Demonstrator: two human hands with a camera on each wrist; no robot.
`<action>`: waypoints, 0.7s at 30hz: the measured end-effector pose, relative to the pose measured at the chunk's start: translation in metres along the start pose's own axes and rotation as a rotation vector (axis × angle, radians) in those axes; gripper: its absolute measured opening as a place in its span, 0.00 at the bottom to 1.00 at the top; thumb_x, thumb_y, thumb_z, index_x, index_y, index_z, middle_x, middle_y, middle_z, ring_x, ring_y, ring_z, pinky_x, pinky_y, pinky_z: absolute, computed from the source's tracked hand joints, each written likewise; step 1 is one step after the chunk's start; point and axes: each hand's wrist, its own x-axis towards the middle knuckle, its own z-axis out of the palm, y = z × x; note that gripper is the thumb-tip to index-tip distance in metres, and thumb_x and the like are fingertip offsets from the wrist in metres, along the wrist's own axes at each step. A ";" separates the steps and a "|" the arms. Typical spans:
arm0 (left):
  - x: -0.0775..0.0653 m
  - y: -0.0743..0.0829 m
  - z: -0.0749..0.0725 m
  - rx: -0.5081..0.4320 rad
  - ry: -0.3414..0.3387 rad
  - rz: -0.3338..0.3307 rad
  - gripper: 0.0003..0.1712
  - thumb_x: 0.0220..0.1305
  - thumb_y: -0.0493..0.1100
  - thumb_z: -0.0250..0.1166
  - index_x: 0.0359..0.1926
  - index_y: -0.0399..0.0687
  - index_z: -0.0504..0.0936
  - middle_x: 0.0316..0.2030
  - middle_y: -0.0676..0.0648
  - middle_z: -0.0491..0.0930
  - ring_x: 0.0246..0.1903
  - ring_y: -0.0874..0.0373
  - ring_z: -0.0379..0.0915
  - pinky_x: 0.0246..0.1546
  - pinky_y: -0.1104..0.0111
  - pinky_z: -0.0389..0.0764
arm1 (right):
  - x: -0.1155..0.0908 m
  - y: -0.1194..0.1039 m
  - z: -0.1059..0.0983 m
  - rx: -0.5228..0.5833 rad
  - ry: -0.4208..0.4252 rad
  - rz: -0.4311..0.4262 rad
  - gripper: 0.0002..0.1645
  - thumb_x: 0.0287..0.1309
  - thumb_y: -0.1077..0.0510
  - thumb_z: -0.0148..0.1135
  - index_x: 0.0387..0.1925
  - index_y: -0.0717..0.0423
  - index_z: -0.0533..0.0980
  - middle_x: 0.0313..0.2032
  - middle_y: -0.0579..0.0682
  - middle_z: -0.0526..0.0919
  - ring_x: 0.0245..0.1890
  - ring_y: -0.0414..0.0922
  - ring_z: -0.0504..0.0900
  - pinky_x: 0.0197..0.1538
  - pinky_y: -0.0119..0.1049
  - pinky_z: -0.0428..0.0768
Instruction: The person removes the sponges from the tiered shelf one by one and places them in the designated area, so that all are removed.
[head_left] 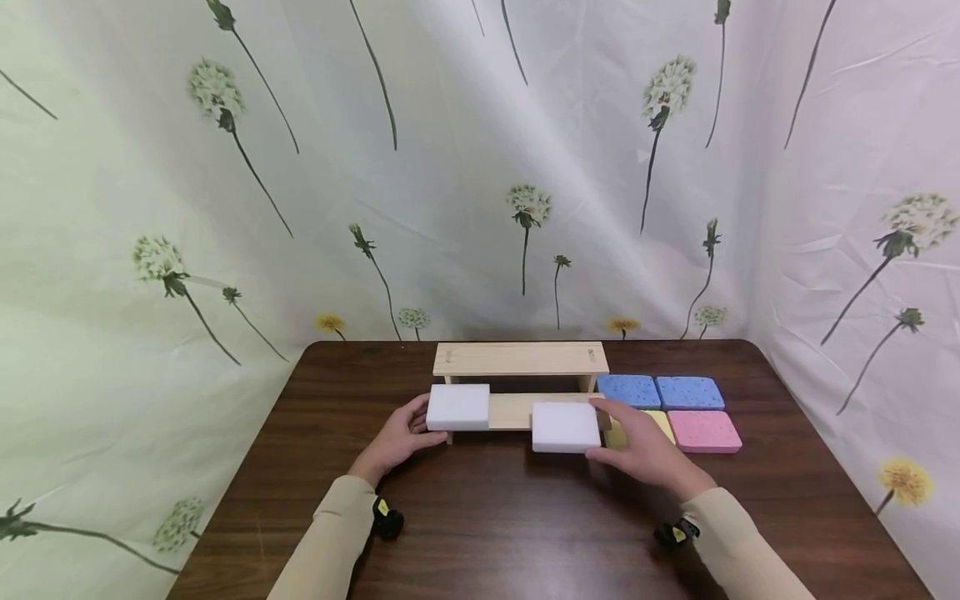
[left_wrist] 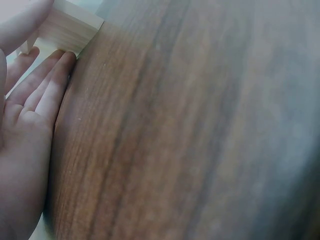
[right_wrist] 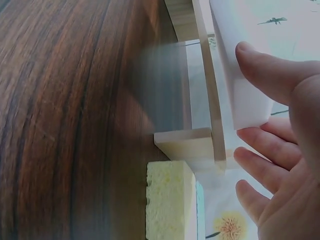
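A two-step wooden stand (head_left: 521,358) stands near the back of the table. One white sponge (head_left: 458,407) lies on the left end of its lower step. My left hand (head_left: 401,436) is at that sponge's left side, thumb by the front corner; the left wrist view shows its fingers (left_wrist: 47,92) extended low beside the stand's wood (left_wrist: 67,27). With my right hand (head_left: 637,442) I hold a second white sponge (head_left: 566,427) by its right end, over the lower step's front edge. In the right wrist view the thumb (right_wrist: 265,67) lies against this sponge (right_wrist: 245,85), fingertips at its end.
Right of the stand lie two blue sponges (head_left: 628,391), a pink sponge (head_left: 705,432) and a yellow sponge (head_left: 660,423), the last partly hidden by my right hand. The dark wooden table (head_left: 510,533) reaches back to a flower-print curtain (head_left: 465,250).
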 end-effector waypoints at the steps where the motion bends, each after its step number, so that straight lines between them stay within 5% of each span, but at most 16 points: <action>1: 0.000 0.000 0.000 0.003 -0.003 0.003 0.48 0.64 0.36 0.76 0.79 0.37 0.61 0.73 0.32 0.68 0.72 0.39 0.67 0.68 0.61 0.76 | -0.001 0.001 -0.001 -0.003 0.003 0.001 0.50 0.55 0.44 0.82 0.73 0.56 0.71 0.69 0.59 0.77 0.69 0.61 0.75 0.68 0.63 0.76; 21: 0.000 0.002 0.000 0.005 0.000 -0.013 0.49 0.64 0.36 0.77 0.79 0.38 0.61 0.74 0.33 0.68 0.73 0.40 0.66 0.68 0.62 0.76 | -0.023 0.016 -0.011 -0.008 0.021 0.009 0.46 0.56 0.45 0.81 0.71 0.58 0.73 0.66 0.55 0.79 0.67 0.57 0.76 0.68 0.61 0.76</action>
